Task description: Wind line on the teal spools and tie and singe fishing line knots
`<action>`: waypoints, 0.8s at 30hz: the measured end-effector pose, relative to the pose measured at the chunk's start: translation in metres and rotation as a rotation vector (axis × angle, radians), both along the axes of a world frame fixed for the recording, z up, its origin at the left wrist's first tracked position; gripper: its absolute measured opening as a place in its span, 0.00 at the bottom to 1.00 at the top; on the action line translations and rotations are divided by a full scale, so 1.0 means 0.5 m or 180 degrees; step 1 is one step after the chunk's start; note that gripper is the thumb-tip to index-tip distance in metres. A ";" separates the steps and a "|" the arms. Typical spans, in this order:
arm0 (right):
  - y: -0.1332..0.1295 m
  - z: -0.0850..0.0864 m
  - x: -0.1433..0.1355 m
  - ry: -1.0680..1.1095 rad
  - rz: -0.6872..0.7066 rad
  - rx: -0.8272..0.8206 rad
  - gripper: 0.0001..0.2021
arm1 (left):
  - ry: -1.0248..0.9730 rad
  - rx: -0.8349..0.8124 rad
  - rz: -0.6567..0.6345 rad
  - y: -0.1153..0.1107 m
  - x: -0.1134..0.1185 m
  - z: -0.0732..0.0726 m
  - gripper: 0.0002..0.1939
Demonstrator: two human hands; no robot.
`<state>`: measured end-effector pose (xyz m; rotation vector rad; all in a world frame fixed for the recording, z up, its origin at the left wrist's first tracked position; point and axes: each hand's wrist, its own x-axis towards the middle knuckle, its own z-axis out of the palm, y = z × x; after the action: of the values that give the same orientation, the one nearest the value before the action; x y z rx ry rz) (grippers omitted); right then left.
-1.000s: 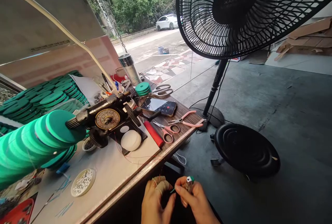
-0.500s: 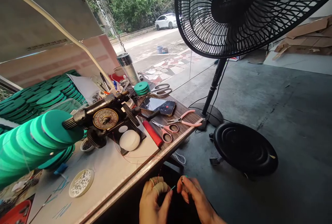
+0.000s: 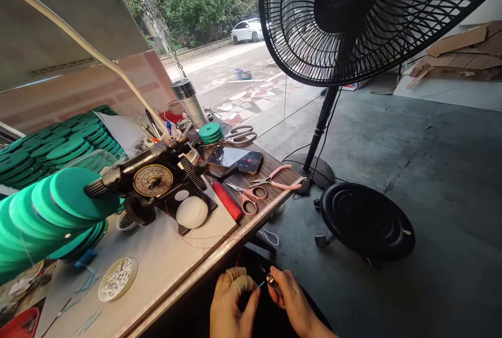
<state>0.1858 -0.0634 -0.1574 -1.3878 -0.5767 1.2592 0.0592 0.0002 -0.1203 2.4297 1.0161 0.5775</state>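
Note:
Below the table's front edge, my left hand [image 3: 231,304], with tape wrapped round two fingertips, pinches a thin green strand [image 3: 261,284]. My right hand [image 3: 288,296] is closed on a small metal-tipped object [image 3: 270,278], probably a lighter, held against the strand's end. A fine red thread [image 3: 204,237] runs from the table down toward my hands. On the table stands a black hand-cranked winding machine [image 3: 152,178] with a brass dial, and a row of green discs [image 3: 43,212] sits on its spindle.
The table [image 3: 168,259] carries a dish of small white beads [image 3: 117,279], a white round pad [image 3: 192,212], pink scissors [image 3: 248,198], pink pliers [image 3: 276,178], a phone [image 3: 235,159] and large scissors [image 3: 239,137]. A standing fan [image 3: 345,19] and a black stool [image 3: 366,220] are to the right.
My right hand has turned and dropped slightly; the green-capped object seen above it a second ago is now tucked in the fingers. The view has drifted a little to the right.

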 end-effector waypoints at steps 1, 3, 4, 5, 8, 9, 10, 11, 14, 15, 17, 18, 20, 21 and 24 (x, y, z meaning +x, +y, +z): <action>0.000 0.000 0.000 0.0005 -0.0010 -0.0014 0.30 | 0.0042 0.0045 -0.0023 0.001 -0.001 0.001 0.04; -0.001 0.001 0.000 0.0019 0.0009 -0.0033 0.29 | 0.0087 0.0117 -0.0062 0.001 -0.001 0.003 0.04; -0.001 0.002 0.000 0.0023 0.0029 -0.0024 0.29 | 0.0083 0.0143 -0.0063 0.001 0.000 0.003 0.04; 0.000 0.003 0.001 0.0035 0.0047 -0.0008 0.29 | 0.0061 0.0161 -0.0046 0.000 0.000 0.004 0.04; 0.000 0.006 0.000 0.0077 0.0075 0.0043 0.29 | 0.0006 0.0190 -0.0027 0.000 0.003 0.004 0.03; 0.001 0.006 -0.001 0.0075 0.0073 0.0041 0.29 | 0.0011 0.0198 -0.0025 0.000 0.003 0.004 0.03; 0.001 0.006 -0.002 0.0067 0.0075 0.0032 0.29 | 0.0024 0.0203 -0.0027 0.000 0.003 0.004 0.03; 0.001 0.005 -0.003 0.0058 0.0082 0.0015 0.29 | 0.0041 0.0205 -0.0030 0.001 0.004 0.003 0.03; 0.002 0.004 -0.006 0.0067 0.0096 -0.0021 0.30 | 0.0057 0.0176 -0.0038 0.000 0.003 -0.001 0.03; 0.001 0.003 -0.006 0.0106 0.0087 -0.0035 0.30 | 0.0039 0.0147 -0.0017 0.000 0.003 -0.002 0.03; 0.000 0.002 -0.004 0.0203 -0.0017 -0.0101 0.30 | -0.0046 0.0067 0.0106 -0.003 0.004 -0.002 0.04; 0.000 0.001 -0.002 0.0256 -0.0094 -0.0138 0.29 | -0.0108 0.0017 0.0192 -0.005 0.005 -0.001 0.05; -0.003 -0.002 0.001 0.0351 -0.0287 -0.0140 0.29 | -0.0202 -0.0129 0.0292 -0.006 0.006 0.001 0.06; -0.004 -0.003 0.002 0.0376 -0.0362 -0.0065 0.30 | -0.0221 -0.0235 0.0297 -0.006 0.006 0.002 0.07; -0.008 -0.007 0.002 0.0488 -0.0445 0.0263 0.25 | -0.0261 -0.0777 0.0285 -0.004 0.006 0.004 0.08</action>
<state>0.1866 -0.0672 -0.1607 -1.2296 -0.4145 1.2035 0.0621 -0.0020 -0.1182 2.1404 1.0971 0.5436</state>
